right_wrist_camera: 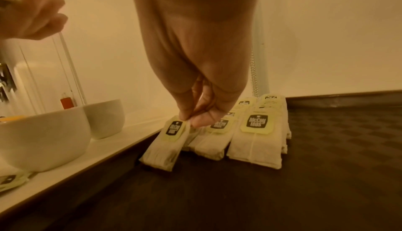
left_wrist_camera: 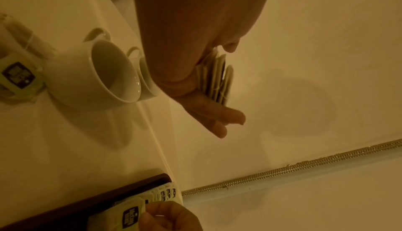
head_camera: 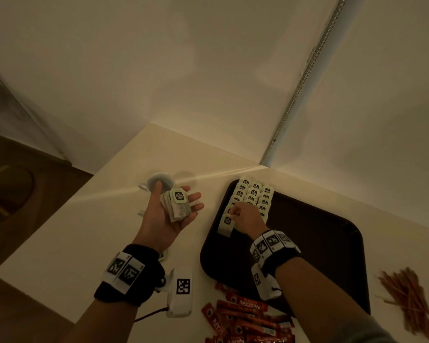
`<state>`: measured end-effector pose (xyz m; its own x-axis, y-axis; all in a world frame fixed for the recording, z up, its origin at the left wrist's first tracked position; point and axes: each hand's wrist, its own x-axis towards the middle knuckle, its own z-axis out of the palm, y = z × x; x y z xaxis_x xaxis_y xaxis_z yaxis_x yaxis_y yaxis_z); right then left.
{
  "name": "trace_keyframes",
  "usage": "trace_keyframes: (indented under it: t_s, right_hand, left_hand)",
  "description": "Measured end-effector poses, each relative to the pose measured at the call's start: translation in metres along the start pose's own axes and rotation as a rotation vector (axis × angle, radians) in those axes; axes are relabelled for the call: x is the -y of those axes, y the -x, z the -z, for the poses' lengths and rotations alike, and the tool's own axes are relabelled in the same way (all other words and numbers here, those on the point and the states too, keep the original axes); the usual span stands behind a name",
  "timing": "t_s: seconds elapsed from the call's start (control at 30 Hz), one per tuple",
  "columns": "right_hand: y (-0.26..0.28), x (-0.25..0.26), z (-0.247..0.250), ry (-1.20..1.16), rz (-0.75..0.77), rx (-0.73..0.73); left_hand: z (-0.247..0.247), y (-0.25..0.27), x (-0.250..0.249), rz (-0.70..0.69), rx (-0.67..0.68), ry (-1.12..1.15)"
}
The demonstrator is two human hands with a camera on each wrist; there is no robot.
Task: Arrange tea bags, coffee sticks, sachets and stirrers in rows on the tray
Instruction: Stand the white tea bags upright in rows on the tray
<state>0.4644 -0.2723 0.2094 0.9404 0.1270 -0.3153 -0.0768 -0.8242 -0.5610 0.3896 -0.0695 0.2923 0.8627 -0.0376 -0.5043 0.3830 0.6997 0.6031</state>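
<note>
Paper tea bag [head_camera: 226, 224] pinched in my right hand [head_camera: 245, 216] lies lengthwise toward me, ending the tray's [head_camera: 320, 233] left row, while my left hand [head_camera: 169, 211] cups spares [head_camera: 177, 204].

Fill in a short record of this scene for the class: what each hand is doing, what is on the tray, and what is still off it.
left hand: palm up, holds a stack of tea bags
right hand: pinches one tea bag by its tag, at the near end of the left row
tray: three rows of tea bags at its far left corner
off tray: coffee sticks, stirrers, cups
</note>
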Motion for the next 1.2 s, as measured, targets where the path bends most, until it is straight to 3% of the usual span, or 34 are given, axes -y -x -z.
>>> trace_keyframes:
  t_s: [0.17,0.3,0.43,0.57,0.77,0.97,1.2]
  right_hand:
    - [-0.003,0.006,0.003,-0.086,0.049,-0.116]
    - [0.021,0.055,0.032,-0.340,0.378,-0.176]
    - [0.042,0.093,0.055,-0.278,0.610,-0.077]
    - [0.045,0.102,0.075,-0.248,0.622,-0.175]
    - [0.067,0.125,0.120,-0.156,0.694,-0.232]
    - [0.081,0.146,0.144,0.107,0.714,-0.246]
    - [0.091,0.153,0.152,0.051,0.703,-0.193]
  left_hand:
    - [-0.003,-0.001,0.002,0.023,0.025,-0.021]
    - [-0.011,-0.002,0.006,0.042,0.057,-0.086]
    - [-0.027,0.000,0.007,0.003,0.086,-0.097]
    - [-0.034,0.003,0.004,-0.047,0.134,-0.139]
    - [-0.038,0.007,0.004,-0.243,0.127,-0.125]
    - [-0.055,0.012,0.004,-0.255,0.246,-0.137]
    - [-0.058,0.018,0.005,-0.318,0.264,-0.123]
